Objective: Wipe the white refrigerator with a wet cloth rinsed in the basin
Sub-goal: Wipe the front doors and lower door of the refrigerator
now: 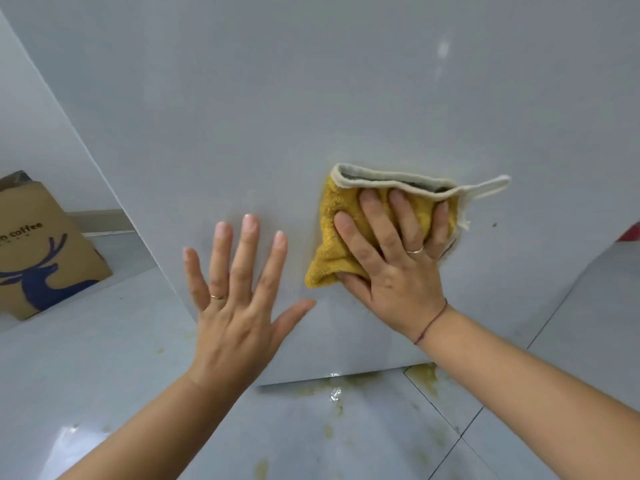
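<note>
The white refrigerator [311, 98] fills most of the view, its lower edge near the floor. A yellow cloth with a pale trim and a hanging loop [341, 220] lies flat against its panel. My right hand [391, 258] presses on the cloth with fingers spread flat over it, the thumb under the cloth's lower edge. My left hand [235, 292] rests on the panel to the left of the cloth, fingers spread and straight, holding nothing. The basin is not in view.
A brown paper bag with a blue deer print [38, 251] stands on the floor at the left. Yellowish wet stains [424, 375] mark the grey floor tiles [104, 375] below the refrigerator's bottom edge. A red object [632, 233] shows at the right edge.
</note>
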Demonstrator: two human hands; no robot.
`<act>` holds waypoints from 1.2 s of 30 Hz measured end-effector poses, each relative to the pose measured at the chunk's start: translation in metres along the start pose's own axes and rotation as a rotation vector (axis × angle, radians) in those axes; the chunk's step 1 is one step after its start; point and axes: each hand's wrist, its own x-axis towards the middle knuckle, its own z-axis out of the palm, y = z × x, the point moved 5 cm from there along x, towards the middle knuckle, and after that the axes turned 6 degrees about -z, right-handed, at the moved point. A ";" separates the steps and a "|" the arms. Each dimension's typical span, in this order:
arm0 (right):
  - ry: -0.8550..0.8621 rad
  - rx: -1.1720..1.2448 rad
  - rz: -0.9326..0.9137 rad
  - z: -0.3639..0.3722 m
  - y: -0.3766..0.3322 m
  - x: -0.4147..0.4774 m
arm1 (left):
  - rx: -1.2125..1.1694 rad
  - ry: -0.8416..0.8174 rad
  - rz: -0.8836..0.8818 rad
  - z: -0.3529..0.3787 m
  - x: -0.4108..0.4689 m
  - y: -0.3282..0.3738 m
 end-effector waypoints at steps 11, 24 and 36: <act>-0.103 -0.033 -0.067 0.061 -0.042 -0.137 | 0.099 -0.064 0.120 0.019 0.003 0.012; 0.078 0.066 0.182 0.005 0.078 -0.064 | 0.055 -0.077 0.089 0.024 0.002 0.012; 0.067 0.092 0.401 0.045 0.052 -0.152 | 0.136 -0.117 0.293 0.041 -0.018 0.081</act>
